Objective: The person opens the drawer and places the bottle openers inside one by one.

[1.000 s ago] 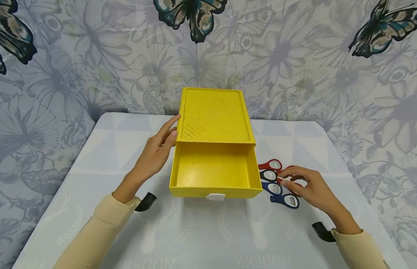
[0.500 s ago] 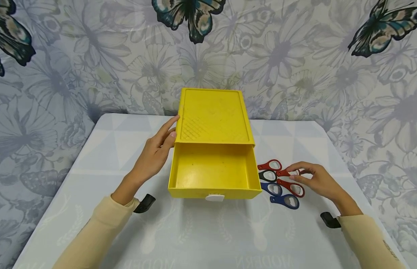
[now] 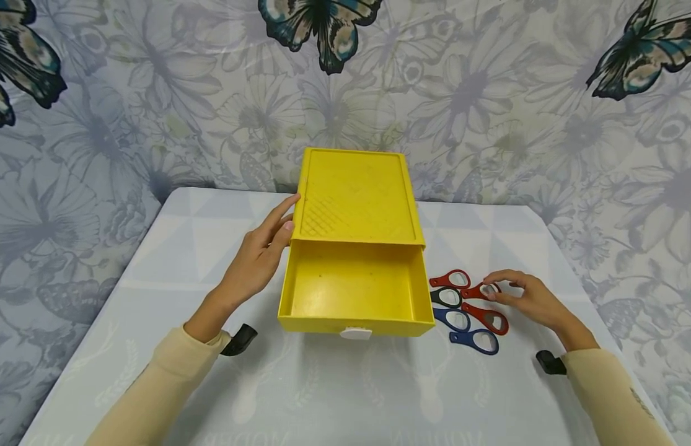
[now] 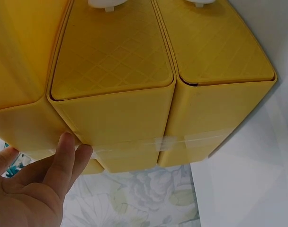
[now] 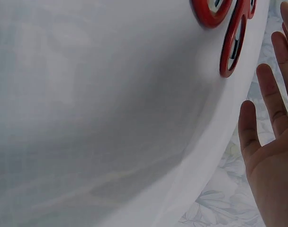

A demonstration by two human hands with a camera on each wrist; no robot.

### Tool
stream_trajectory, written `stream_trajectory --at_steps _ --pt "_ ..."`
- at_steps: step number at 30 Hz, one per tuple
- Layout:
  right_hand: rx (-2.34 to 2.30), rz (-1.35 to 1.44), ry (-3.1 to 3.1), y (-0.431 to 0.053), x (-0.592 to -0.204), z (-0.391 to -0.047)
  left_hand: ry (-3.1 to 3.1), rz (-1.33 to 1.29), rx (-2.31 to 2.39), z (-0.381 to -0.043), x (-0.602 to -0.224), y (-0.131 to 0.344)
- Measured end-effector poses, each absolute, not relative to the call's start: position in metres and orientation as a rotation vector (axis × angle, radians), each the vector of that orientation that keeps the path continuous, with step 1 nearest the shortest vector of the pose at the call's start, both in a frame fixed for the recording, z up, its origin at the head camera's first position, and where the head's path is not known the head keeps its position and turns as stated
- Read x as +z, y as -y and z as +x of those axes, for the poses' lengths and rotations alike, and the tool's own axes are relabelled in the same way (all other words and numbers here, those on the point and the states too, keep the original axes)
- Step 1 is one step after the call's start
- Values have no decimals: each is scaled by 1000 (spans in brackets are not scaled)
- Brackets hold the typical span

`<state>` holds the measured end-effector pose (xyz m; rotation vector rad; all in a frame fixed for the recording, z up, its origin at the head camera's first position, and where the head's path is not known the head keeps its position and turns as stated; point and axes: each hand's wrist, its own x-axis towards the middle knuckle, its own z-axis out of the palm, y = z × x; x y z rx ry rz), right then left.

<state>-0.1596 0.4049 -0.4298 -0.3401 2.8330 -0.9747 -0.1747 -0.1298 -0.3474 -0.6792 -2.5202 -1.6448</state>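
Observation:
A yellow drawer unit (image 3: 359, 198) stands on the table, its top drawer (image 3: 356, 325) pulled out and bare inside. My left hand (image 3: 255, 263) rests fingertips against the unit's left side; the left wrist view shows the fingers fairly straight beside a strip of clear tape (image 4: 167, 142). Right of the drawer lie several small, flat, short-handled loops with shiny centres: red, black (image 3: 447, 297) and blue (image 3: 475, 341). My right hand (image 3: 526, 297) is at the far red loop (image 3: 479, 291). In the right wrist view its fingers are extended, apart from the red loops (image 5: 234, 47).
The pale patterned table (image 3: 323, 390) reaches back to a floral wall covering with butterflies (image 3: 328, 31). White knobs (image 4: 106, 4) show on the lower drawers. A black wrist-camera piece (image 3: 240, 339) shows below the left sleeve, another (image 3: 550, 362) by the right.
My right hand has drawn back to the right, away from the nearer red loop, which now shows fully. The left hand stays at the unit's side. The view has shifted slightly.

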Motion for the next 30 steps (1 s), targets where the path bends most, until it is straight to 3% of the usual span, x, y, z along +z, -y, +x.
stream_trajectory --at_steps 30 --pt "-871 -507 -2819 -409 -451 -181 2527 -657 -1631 -177 -349 129"
